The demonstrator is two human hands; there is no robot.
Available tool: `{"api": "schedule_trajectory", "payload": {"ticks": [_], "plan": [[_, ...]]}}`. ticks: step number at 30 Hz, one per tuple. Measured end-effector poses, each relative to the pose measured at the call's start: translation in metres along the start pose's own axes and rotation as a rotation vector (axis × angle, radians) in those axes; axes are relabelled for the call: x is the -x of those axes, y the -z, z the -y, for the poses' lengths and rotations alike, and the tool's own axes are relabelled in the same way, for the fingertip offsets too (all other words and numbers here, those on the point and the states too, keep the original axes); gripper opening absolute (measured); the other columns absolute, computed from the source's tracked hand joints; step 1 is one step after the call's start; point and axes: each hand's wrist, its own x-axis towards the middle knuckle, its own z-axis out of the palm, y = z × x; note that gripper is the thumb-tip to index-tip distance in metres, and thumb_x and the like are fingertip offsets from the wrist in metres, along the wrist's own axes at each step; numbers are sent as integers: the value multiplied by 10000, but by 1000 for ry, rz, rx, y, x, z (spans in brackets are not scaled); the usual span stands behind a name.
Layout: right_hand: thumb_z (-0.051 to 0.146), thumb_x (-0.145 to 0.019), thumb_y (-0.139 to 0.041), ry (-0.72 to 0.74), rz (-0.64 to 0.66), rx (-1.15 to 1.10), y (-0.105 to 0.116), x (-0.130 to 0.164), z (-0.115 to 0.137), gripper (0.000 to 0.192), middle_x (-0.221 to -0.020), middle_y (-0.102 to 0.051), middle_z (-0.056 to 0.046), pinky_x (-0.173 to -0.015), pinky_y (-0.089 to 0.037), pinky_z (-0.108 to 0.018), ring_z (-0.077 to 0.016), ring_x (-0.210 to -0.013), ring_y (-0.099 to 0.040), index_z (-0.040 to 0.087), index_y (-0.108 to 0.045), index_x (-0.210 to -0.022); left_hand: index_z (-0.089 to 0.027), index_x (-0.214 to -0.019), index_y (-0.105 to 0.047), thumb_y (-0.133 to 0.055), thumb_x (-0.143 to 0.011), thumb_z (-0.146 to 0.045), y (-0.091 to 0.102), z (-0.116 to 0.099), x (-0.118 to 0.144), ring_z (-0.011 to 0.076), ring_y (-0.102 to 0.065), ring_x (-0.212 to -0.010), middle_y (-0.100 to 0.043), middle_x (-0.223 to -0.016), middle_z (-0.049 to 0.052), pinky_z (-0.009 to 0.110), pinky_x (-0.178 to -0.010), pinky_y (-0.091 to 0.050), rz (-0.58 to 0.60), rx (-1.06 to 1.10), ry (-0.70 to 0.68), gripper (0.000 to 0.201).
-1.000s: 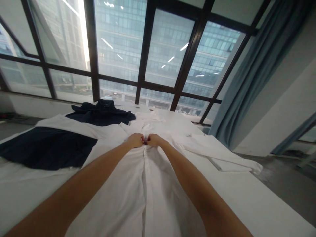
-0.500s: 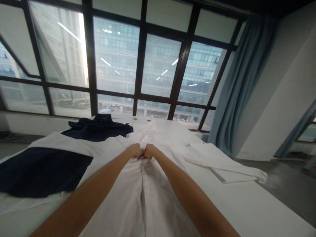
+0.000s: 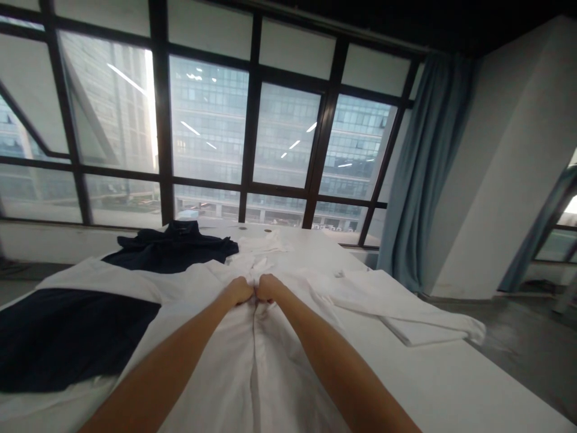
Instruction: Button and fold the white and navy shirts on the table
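Note:
A white long-sleeved shirt [image 3: 220, 367] lies spread over the table, its front opening running down the middle toward me. My left hand [image 3: 241, 291] is closed on the left edge of that opening, near the collar. Right beside it, my right hand [image 3: 269, 288] grips the opposite edge, fingers curled in. The two hands almost touch, and the bit of cloth between the fingertips is too small to make out. One sleeve [image 3: 406, 300] stretches out to the right, its cuff at the table's edge.
A dark navy garment [image 3: 174, 246] lies at the back left, and more dark cloth [image 3: 76, 337] shows at the left beside the white shirt. The white table [image 3: 428, 385] reaches back toward large windows. A blue curtain [image 3: 419, 180] hangs at the right by a pillar [image 3: 487, 198].
The camera view has tilted up slightly, so everything sits a little lower. Both hands stay together at the shirt's opening, with a slightly wider gap between them.

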Motion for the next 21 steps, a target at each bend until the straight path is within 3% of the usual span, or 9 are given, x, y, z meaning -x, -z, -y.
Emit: {"api": "schedule_trajectory", "payload": {"ticks": [9,12,17,21], "plan": [[210,-702,-675,-5,-82,-13,-10,-2,-6,335,-896,-735,-173,-617,-515,-243,-264,-816,-710,82,-721,-1008,-139,-733,-709,-454,-833,-269,-5,8,19,167,-618,-668,-697,-698,68,238,-592,-373,-122,284,79,303],[277,-728,-656,-14,-201,-58,-7,0,-5,335,-963,-723,-189,-622,-489,-242,-263,-873,-693,80,-722,-990,-144,-704,-713,-471,-820,-229,-7,6,18,182,-636,-723,-714,-734,91,244,-636,-389,-165,356,55,282],[241,-818,-516,83,-420,-303,-9,7,-6,263,-714,-718,-101,-631,-425,-217,-167,-709,-654,120,-720,-704,-129,-815,-731,-460,-846,-209,-9,0,15,186,-660,-815,-737,-873,119,235,-693,-422,-202,420,57,284],[224,-831,-472,137,-561,-602,-35,9,-15,257,-638,-680,-34,-593,-403,-198,-122,-616,-600,140,-684,-711,-130,-801,-718,-453,-852,-201,-11,-5,17,184,-656,-820,-734,-863,101,239,-711,-434,-237,464,75,279]]}}
